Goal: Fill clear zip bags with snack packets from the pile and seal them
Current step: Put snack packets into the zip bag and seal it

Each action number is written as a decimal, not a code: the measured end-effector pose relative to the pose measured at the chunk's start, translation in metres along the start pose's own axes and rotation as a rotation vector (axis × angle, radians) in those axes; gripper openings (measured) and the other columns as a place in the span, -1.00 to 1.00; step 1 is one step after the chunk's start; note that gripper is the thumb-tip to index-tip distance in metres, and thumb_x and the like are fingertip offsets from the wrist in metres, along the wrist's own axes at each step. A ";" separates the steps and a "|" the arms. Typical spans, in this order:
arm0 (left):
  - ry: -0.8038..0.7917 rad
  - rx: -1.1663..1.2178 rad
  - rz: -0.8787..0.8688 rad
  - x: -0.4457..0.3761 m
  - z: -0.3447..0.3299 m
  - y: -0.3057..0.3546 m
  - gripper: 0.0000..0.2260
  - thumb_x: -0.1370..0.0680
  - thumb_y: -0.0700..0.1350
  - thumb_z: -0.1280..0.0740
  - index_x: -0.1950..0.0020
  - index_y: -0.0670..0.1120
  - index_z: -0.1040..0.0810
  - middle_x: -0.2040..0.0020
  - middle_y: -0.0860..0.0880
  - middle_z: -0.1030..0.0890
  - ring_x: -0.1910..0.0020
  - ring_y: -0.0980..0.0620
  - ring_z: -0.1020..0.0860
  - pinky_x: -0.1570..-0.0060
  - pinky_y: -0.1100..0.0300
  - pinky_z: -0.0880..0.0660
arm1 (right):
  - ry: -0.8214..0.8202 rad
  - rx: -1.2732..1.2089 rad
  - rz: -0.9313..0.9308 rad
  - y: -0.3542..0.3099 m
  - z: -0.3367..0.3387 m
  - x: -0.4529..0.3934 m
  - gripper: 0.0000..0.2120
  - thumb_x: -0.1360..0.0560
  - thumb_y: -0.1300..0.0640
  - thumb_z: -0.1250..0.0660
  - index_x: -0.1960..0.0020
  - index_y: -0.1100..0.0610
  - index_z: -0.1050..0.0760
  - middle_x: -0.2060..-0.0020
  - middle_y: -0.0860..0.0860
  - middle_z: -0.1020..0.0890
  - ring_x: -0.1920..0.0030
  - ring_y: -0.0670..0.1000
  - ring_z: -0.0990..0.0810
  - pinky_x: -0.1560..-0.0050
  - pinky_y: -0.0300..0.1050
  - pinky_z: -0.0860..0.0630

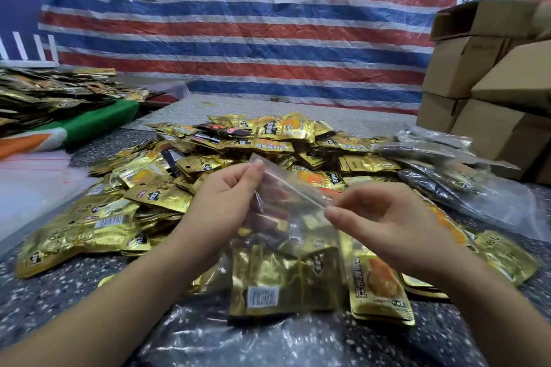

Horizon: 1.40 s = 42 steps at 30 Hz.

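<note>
clear zip bag held upright at centre, above near edge of snack packet pile; gold packets already inside lower half. zip strip runs slantwise, upper left to lower right, between both hands. left hand pinches upper-left corner of mouth, thumb and forefinger pressed together on film. right hand pinches strip at lower-right end, fingers curled. judgement: sealing step; both hands at strip ends, either could slide along it. filled bags lie right; cardboard boxes beyond.
</note>
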<state>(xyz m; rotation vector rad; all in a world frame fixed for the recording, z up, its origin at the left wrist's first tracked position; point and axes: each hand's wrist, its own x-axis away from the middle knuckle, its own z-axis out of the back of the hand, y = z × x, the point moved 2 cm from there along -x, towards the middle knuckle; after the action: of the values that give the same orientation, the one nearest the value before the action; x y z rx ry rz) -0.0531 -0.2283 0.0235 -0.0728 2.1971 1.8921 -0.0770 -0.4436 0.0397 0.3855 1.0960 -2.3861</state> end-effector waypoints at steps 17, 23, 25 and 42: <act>0.096 0.286 -0.019 -0.006 0.005 0.006 -0.68 -0.50 0.07 -0.22 0.23 -0.03 -0.71 0.14 -0.16 -0.72 0.30 -0.06 -0.69 0.38 0.08 -0.63 | -0.166 -0.675 -0.272 0.007 -0.009 -0.003 -0.82 -0.42 0.07 -0.38 0.19 0.17 -0.67 0.29 0.18 -0.68 0.38 0.05 -0.64 0.41 -0.19 -0.54; 0.031 0.159 0.009 -0.006 0.006 0.002 -0.68 -0.50 0.07 -0.27 0.15 -0.13 -0.69 0.11 -0.19 -0.71 0.30 -0.08 -0.68 0.35 0.11 -0.62 | -0.113 -0.536 -0.299 0.022 -0.006 -0.004 -0.83 -0.36 0.07 -0.42 0.16 0.14 -0.70 0.26 0.17 -0.71 0.27 0.05 -0.67 0.31 -0.21 -0.56; 0.039 0.099 0.001 -0.006 0.007 0.000 -0.71 -0.47 0.07 -0.29 0.21 -0.08 -0.72 0.14 -0.18 -0.72 0.32 -0.07 -0.67 0.34 0.08 -0.64 | -0.140 -0.514 -0.296 0.024 -0.006 -0.004 -0.78 -0.40 -0.02 -0.42 0.11 0.11 -0.70 0.21 0.15 -0.72 0.21 0.05 -0.69 0.26 -0.22 -0.58; -0.104 -0.051 0.003 0.000 0.001 -0.003 -0.76 -0.43 -0.03 -0.37 0.17 -0.21 -0.66 0.21 -0.13 -0.71 0.33 -0.04 -0.67 0.37 0.18 -0.59 | 0.143 0.162 -0.259 0.042 0.023 -0.059 -0.93 -0.57 0.03 -0.36 0.08 -0.09 -0.60 0.18 -0.17 -0.67 0.10 -0.19 -0.61 0.16 -0.27 -0.45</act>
<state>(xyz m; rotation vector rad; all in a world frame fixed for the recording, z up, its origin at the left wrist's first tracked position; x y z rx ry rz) -0.0520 -0.2278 0.0204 0.0200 2.0830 1.9086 -0.0059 -0.4667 0.0533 0.5036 1.0734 -2.7230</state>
